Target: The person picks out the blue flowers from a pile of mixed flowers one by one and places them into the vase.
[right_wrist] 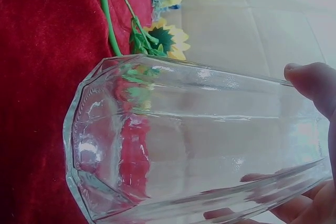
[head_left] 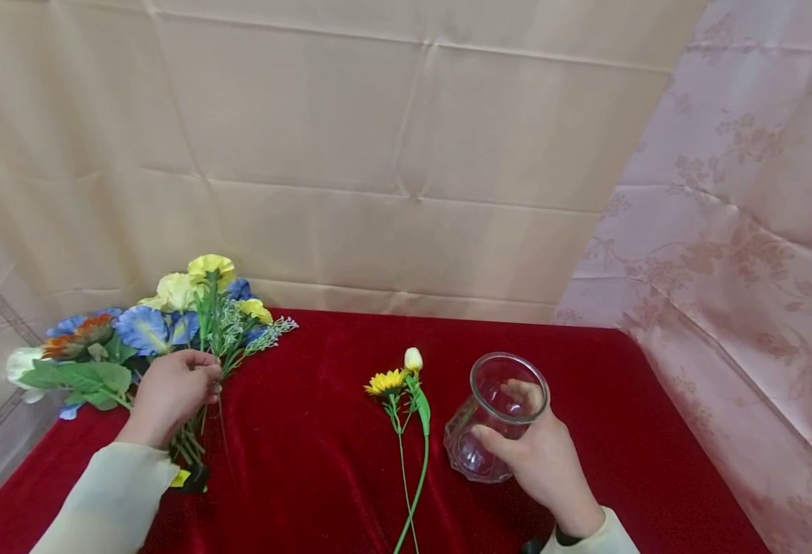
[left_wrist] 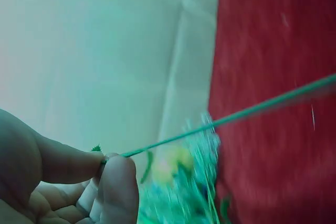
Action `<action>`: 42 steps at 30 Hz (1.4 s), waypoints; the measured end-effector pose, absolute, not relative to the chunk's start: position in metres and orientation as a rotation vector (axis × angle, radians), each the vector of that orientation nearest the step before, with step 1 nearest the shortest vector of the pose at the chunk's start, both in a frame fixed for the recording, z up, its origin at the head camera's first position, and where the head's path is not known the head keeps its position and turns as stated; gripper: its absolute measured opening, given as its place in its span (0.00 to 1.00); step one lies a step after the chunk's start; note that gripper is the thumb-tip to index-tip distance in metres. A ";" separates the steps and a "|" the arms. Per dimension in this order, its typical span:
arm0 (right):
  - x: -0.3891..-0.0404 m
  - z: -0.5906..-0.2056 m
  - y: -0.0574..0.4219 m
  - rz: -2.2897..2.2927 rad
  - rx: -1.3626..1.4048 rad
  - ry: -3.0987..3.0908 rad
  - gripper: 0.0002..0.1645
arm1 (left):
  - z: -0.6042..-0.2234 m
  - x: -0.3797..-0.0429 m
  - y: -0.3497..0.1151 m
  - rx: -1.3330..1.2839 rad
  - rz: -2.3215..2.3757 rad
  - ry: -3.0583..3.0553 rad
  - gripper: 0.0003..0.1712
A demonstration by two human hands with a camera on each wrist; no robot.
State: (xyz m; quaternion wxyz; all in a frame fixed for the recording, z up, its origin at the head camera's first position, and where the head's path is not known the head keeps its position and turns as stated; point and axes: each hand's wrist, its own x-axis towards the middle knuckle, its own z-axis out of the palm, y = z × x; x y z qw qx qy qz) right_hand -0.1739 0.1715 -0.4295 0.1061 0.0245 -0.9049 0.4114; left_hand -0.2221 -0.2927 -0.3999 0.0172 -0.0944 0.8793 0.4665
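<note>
Left hand (head_left: 177, 388): thumb and fingertip pinch a thin green stem (left_wrist: 231, 116), beside the mixed bunch of flowers (head_left: 145, 331) at the left of the red-covered surface (head_left: 309, 446). Right hand (head_left: 547, 458): thumb and fingers grip a clear glass vase (head_left: 473, 427) from opposite sides; vase tilted, mouth upward. Yellow sunflower (head_left: 385, 382) and white bud (head_left: 413, 360) lie between the hands, near the vase, stems crossing. Base contact with the surface cannot be confirmed.

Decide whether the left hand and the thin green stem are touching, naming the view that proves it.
Touching. The left wrist view shows it: the left hand pinches the thin green stem between its fingers, with no gap.
</note>
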 end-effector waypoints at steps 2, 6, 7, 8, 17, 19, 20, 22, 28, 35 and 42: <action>-0.174 -0.429 0.171 1.217 0.073 -2.665 0.48 | -0.396 -0.219 -0.281 -0.260 1.549 2.660 0.17; -0.175 -0.430 0.171 1.227 0.069 -2.666 0.48 | -0.393 -0.213 -0.253 -0.178 1.731 2.490 0.13; -0.175 -0.430 0.172 1.227 0.068 -2.666 0.48 | -0.394 -0.211 -0.246 -0.158 1.765 2.445 0.12; -0.175 -0.430 0.172 1.225 0.067 -2.665 0.48 | -0.395 -0.209 -0.238 -0.134 1.804 2.396 0.11; -0.174 -0.433 0.173 1.214 0.063 -2.660 0.48 | -0.419 -0.193 -0.169 0.054 1.963 2.003 0.04; -0.174 -0.433 0.173 1.216 0.063 -2.662 0.47 | -0.427 -0.193 -0.156 0.075 1.966 1.937 0.03; -0.174 -0.433 0.173 1.217 0.065 -2.662 0.47 | -0.430 -0.192 -0.150 0.082 1.969 1.911 0.03; -0.174 -0.433 0.172 1.216 0.070 -2.662 0.47 | -0.437 -0.192 -0.139 0.089 1.966 1.870 0.02; -0.174 -0.431 0.172 1.202 0.077 -2.662 0.47 | -0.454 -0.192 -0.111 0.070 1.928 1.814 0.02; -0.174 -0.430 0.173 1.185 0.082 -2.663 0.47 | -0.470 -0.193 -0.096 0.087 1.817 1.873 0.03; -0.175 -0.432 0.174 1.186 0.091 -2.659 0.47 | -0.472 -0.189 -0.097 0.183 1.591 2.139 0.10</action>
